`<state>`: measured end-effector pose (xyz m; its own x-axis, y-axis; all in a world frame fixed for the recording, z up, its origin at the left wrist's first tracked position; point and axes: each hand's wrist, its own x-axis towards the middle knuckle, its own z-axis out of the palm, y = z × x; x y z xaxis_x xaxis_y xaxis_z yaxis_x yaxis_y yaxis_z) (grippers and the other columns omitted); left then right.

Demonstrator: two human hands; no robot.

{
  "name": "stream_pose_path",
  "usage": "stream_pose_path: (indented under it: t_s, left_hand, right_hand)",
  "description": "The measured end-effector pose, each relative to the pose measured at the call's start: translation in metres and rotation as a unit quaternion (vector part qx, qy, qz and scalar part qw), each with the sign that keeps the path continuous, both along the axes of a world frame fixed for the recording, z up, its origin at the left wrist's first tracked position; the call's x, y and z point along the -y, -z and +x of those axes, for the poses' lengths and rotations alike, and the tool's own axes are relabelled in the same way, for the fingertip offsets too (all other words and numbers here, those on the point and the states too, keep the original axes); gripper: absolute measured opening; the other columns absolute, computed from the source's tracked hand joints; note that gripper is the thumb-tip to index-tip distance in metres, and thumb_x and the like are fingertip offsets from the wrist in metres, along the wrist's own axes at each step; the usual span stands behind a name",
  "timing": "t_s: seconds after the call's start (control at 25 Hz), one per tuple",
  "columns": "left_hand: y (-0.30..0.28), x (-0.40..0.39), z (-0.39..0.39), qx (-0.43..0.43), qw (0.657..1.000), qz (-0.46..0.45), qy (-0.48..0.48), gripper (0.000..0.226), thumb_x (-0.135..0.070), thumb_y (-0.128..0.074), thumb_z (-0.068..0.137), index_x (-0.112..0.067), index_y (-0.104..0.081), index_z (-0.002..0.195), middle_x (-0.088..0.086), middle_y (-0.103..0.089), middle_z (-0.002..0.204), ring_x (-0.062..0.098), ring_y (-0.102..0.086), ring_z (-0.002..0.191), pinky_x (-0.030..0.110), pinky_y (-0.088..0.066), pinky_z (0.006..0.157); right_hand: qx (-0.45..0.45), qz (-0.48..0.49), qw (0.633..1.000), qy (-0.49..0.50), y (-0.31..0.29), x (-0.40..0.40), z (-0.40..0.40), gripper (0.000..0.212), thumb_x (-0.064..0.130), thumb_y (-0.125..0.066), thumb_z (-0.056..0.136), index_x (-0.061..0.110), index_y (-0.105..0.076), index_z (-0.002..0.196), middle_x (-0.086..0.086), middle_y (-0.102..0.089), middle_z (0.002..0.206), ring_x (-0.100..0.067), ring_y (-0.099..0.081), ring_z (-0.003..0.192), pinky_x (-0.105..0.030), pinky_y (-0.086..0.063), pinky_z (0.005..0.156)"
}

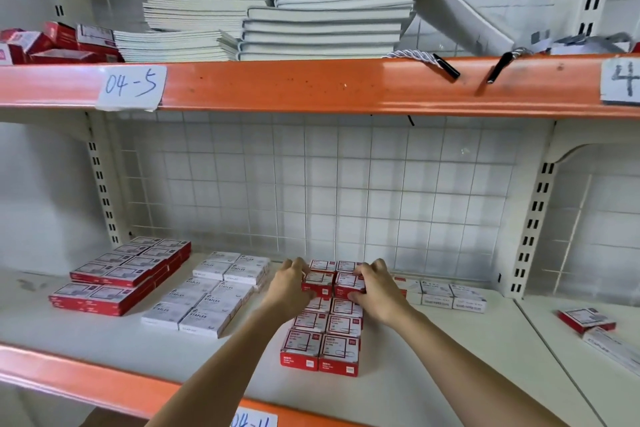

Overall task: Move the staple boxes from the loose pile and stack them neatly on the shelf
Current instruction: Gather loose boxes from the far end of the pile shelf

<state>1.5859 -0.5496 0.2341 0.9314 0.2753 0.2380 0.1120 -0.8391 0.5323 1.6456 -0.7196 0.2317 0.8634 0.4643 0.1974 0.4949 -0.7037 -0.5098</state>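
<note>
Left hand and right hand grip upper red staple boxes on stacked block; shelf mostly ordered; loose boxes at right remain.

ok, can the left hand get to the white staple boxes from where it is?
Probably yes. The white staple boxes sit just beside the left hand with nothing between, but it must first release the red boxes it grips.

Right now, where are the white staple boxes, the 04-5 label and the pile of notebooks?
white staple boxes [207, 298]: head view, on the top face of a middle box.
04-5 label [131, 86]: head view, on the handwritten paper's middle.
pile of notebooks [194, 7]: head view, on the stacked page edges.
</note>
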Motion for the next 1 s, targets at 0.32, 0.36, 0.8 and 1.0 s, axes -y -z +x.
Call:
stream_pose_path:
  t_s: [0.32, 0.36, 0.8, 1.0]
  left_hand:
    - [-0.011, 0.007, -0.003, -0.017, 0.996, 0.088, 0.003, 0.046, -0.023, -0.068, 0.082, -0.016, -0.045, 0.122, 0.002, -0.047, 0.121, 0.013, -0.045, 0.097, 0.022, -0.042, 0.082]
    - [-0.013, 0.011, -0.004, -0.012, 0.994, 0.104, 0.003, 0.044, -0.023, -0.067, 0.083, -0.017, -0.046, 0.12, 0.002, -0.047, 0.121, 0.013, -0.045, 0.097, 0.022, -0.042, 0.081]
    - [-0.019, 0.123, -0.004, -0.036, 0.942, 0.297, 0.152, 0.032, -0.023, -0.047, 0.09, -0.01, -0.05, 0.119, 0.01, -0.047, 0.125, 0.027, -0.043, 0.121, 0.037, -0.041, 0.094]
    - [-0.023, 0.216, 0.015, -0.023, 0.925, 0.312, 0.214, 0.032, -0.024, -0.045, 0.092, -0.009, -0.05, 0.12, 0.011, -0.048, 0.127, 0.026, -0.044, 0.121, 0.036, -0.04, 0.094]
  right_hand:
    - [0.011, -0.004, 0.999, -0.04, -0.002, 0.021, -0.001, 0.048, 0.024, -0.062, 0.087, 0.013, -0.043, 0.13, -0.002, -0.041, 0.127, -0.017, -0.048, 0.118, -0.025, -0.039, 0.1]
    - [0.014, -0.006, 0.999, -0.038, -0.003, 0.028, -0.001, 0.046, 0.023, -0.061, 0.088, 0.013, -0.043, 0.129, -0.002, -0.042, 0.127, -0.017, -0.049, 0.118, -0.026, -0.039, 0.1]
    - [0.143, -0.229, 0.96, -0.073, -0.01, 0.13, -0.027, 0.033, 0.006, -0.041, 0.088, 0.009, -0.049, 0.121, -0.006, -0.049, 0.124, -0.024, -0.042, 0.119, -0.034, -0.04, 0.093]
    - [0.151, -0.24, 0.959, -0.008, -0.016, 0.232, -0.033, 0.037, 0.008, -0.043, 0.088, 0.013, -0.05, 0.123, -0.002, -0.048, 0.128, -0.02, -0.041, 0.121, -0.032, -0.038, 0.096]
